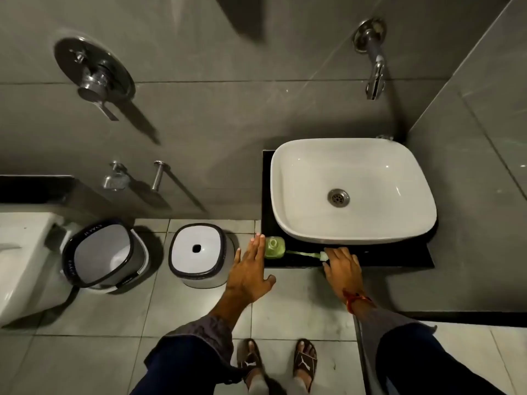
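Note:
A small green bottle (274, 247) stands on the black counter (399, 258) at its front left corner, in front of the white basin (299, 172). A green toothbrush (302, 254) lies flat on the counter to the bottle's right. My left hand (249, 270) is spread with straight fingers just left of the bottle, fingertips beside it; I cannot tell whether they touch. My right hand (342, 267) lies palm down at the counter's front edge, its fingers over the toothbrush's white head. Whether the fingers pinch the brush is hidden.
A wall tap (376, 78) hangs above the basin. On the tiled floor to the left stand a white bucket (104, 255) and an upturned white stool (198, 255). A toilet (17, 252) is at the far left. My sandalled feet (276, 363) are below.

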`<state>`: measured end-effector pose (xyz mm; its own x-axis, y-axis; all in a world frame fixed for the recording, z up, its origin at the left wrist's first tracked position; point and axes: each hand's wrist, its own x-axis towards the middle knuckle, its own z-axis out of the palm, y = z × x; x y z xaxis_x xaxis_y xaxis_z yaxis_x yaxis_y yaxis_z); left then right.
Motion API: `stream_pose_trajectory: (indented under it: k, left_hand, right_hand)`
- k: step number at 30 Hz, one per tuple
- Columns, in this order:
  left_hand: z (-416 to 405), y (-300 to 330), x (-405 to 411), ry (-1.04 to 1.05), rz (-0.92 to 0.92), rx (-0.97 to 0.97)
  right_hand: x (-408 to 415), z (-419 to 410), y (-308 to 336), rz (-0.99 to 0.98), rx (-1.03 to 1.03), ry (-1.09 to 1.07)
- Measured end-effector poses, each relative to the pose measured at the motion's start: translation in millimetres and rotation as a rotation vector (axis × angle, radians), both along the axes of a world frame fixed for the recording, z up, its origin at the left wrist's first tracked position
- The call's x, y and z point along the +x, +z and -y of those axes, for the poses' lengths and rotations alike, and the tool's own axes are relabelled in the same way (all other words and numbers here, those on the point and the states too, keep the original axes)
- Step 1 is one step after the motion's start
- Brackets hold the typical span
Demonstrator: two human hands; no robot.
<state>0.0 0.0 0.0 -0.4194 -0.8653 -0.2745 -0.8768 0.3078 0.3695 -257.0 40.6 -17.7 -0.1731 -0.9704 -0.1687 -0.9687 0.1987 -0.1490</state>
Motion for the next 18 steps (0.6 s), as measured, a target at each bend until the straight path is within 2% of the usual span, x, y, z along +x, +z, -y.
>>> stream_pose_trajectory:
  k: [5,11,18]
  left_hand:
    - [-4,-13,-4,0.016,-0.008,0.029]
    - [7,-31,-1,0.044,-0.030,0.045]
    - [-1,-42,-14,0.002,-0.014,0.089]
  right_hand:
    - [-2,3,-11,0.015,-0.025,-0.038]
    - [0,6,-26,0.130,-0.196,0.012]
    - [-3,-19,3,0.500,-0.446,-0.095]
